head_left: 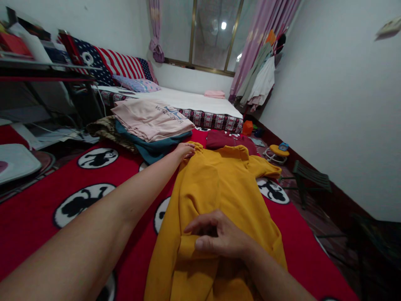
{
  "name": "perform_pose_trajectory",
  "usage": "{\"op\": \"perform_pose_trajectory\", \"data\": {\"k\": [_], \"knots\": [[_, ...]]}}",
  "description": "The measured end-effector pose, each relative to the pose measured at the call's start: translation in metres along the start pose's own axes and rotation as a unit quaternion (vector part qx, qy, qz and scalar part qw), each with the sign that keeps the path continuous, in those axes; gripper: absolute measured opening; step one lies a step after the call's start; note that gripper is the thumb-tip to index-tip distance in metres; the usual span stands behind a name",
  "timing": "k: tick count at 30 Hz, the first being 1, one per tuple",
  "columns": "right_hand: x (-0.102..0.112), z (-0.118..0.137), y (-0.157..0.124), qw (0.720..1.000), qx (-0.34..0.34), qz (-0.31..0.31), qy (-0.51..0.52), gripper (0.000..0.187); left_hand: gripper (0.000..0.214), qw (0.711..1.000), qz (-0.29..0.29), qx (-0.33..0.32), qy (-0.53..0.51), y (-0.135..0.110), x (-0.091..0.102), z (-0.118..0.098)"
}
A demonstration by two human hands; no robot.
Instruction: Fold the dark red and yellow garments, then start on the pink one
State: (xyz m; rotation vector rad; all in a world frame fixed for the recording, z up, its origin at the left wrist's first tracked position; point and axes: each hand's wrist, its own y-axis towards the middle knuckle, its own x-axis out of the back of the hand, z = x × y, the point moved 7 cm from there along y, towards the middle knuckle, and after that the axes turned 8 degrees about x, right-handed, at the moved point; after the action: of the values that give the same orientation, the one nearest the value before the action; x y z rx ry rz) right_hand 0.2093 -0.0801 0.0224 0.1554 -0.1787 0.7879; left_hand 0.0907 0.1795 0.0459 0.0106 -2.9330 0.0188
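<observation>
Sweater (216,179) is lying at six o'clock, left hand (186,150) touching its eleven o'clock corner, grip unclear, right hand (222,240) curving over it, thumb and fingers apart, even tension probably limiting creases.

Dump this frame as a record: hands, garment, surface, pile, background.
left_hand: on the yellow garment's far left edge; grip unclear
right_hand: over the near part, fingers curled, thumb and forefinger apart
garment: yellow garment, spread out, creased
surface: red blanket with black-and-white round motifs
pile: pink garment over teal garment, left of yellow
beyond_garment: maroon garment
background: white-topped bed below the window
</observation>
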Motion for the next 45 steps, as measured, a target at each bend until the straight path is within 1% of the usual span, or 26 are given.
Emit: {"op": "perform_pose_trajectory", "data": {"k": [2, 3, 4, 5, 6, 8, 9, 10, 12, 14, 15, 16, 17, 18, 19, 20, 21, 22, 25, 28, 31, 35, 38, 40, 42, 45], "knots": [[0.000, 0.000, 0.000, 1.000, -0.005, 0.009, 0.006, 0.051, 0.030, 1.000, 0.007, 0.004, 0.018, -0.013, 0.004, 0.004], [0.000, 0.000, -0.001, 1.000, -0.011, 0.015, 0.001, 0.050, 0.035, 0.999, 0.008, -0.005, 0.031, -0.021, 0.006, 0.003], [-0.001, 0.000, -0.001, 1.000, -0.020, 0.021, -0.005, 0.048, 0.038, 0.998, 0.009, -0.032, 0.054, -0.030, 0.009, -0.001], [-0.002, 0.001, -0.001, 0.999, -0.030, 0.026, -0.012, 0.044, 0.039, 0.993, 0.012, -0.075, 0.087, -0.041, 0.010, -0.006], [-0.004, 0.003, -0.001, 0.999, -0.039, 0.028, -0.020, 0.039, 0.039, 0.983, 0.020, -0.130, 0.128, -0.053, 0.010, -0.012], [-0.007, 0.015, -0.002, 0.999, -0.038, 0.024, -0.031, 0.029, 0.037, 0.946, 0.056, -0.235, 0.215, -0.080, 0.004, -0.017], [-0.009, 0.024, -0.004, 0.999, -0.027, 0.017, -0.031, 0.026, 0.038, 0.928, 0.082, -0.265, 0.250, -0.091, 0.000, -0.015], [-0.011, 0.035, -0.005, 1.000, -0.011, 0.012, -0.027, 0.025, 0.043, 0.916, 0.110, -0.272, 0.274, -0.100, -0.003, -0.009], [-0.017, 0.056, -0.009, 0.999, 0.013, 0.031, 0.010, 0.025, 0.056, 0.903, 0.155, -0.250, 0.312, -0.111, -0.007, 0.007], [-0.019, 0.069, -0.013, 0.996, 0.024, 0.070, 0.052, 0.028, 0.066, 0.896, 0.176, -0.224, 0.340, -0.115, -0.008, 0.021], [-0.015, 0.071, -0.012, 0.996, 0.032, 0.073, 0.051, 0.028, 0.068, 0.894, 0.179, -0.220, 0.346, -0.115, -0.008, 0.025], [-0.006, 0.070, -0.011, 0.997, 0.044, 0.048, 0.027, 0.026, 0.070, 0.894, 0.179, -0.220, 0.347, -0.115, -0.008, 0.028], [0.009, 0.067, -0.009, 0.998, 0.064, -0.003, -0.019, 0.023, 0.072, 0.895, 0.178, -0.224, 0.342, -0.114, -0.007, 0.029], [0.027, 0.062, -0.008, 0.991, 0.087, -0.066, -0.078, 0.018, 0.072, 0.899, 0.176, -0.230, 0.330, -0.113, -0.006, 0.029], [0.043, 0.057, -0.008, 0.976, 0.108, -0.124, -0.140, 0.014, 0.070, 0.903, 0.175, -0.235, 0.313, -0.113, -0.005, 0.029], [0.057, 0.051, -0.008, 0.958, 0.121, -0.167, -0.197, 0.013, 0.067, 0.908, 0.174, -0.240, 0.296, -0.112, -0.004, 0.029], [0.067, 0.043, -0.009, 0.942, 0.127, -0.190, -0.245, 0.016, 0.061, 0.912, 0.172, -0.245, 0.280, -0.112, -0.003, 0.028], [0.074, 0.035, -0.008, 0.930, 0.126, -0.192, -0.287, 0.020, 0.055, 0.915, 0.170, -0.248, 0.268, -0.112, -0.002, 0.027], [0.080, 0.015, -0.007, 0.902, 0.099, -0.157, -0.390, 0.031, 0.044, 0.915, 0.156, -0.256, 0.269, -0.115, -0.002, 0.026], [0.081, 0.010, -0.007, 0.883, 0.092, -0.139, -0.438, 0.030, 0.042, 0.904, 0.133, -0.269, 0.305, -0.120, -0.004, 0.024], [0.087, 0.009, -0.008, 0.883, 0.066, -0.162, -0.436, 0.028, 0.040, 0.891, 0.116, -0.279, 0.339, -0.124, -0.007, 0.024], [0.094, -0.001, -0.009, 0.898, 0.019, -0.193, -0.395, 0.026, 0.040, 0.886, 0.094, -0.281, 0.357, -0.125, -0.007, 0.024], [0.097, -0.008, -0.010, 0.896, 0.015, -0.237, -0.374, 0.024, 0.041, 0.889, 0.079, -0.268, 0.362, -0.123, -0.005, 0.025], [0.098, -0.011, -0.010, 0.898, 0.020, -0.251, -0.362, 0.025, 0.041, 0.889, 0.082, -0.262, 0.365, -0.123, -0.004, 0.025], [0.098, -0.014, -0.010, 0.905, 0.020, -0.258, -0.338, 0.025, 0.041, 0.889, 0.081, -0.258, 0.368, -0.123, -0.004, 0.024], [0.101, -0.016, -0.009, 0.916, 0.010, -0.285, -0.283, 0.023, 0.034, 0.889, 0.043, -0.249, 0.382, -0.127, -0.005, 0.017]]}}
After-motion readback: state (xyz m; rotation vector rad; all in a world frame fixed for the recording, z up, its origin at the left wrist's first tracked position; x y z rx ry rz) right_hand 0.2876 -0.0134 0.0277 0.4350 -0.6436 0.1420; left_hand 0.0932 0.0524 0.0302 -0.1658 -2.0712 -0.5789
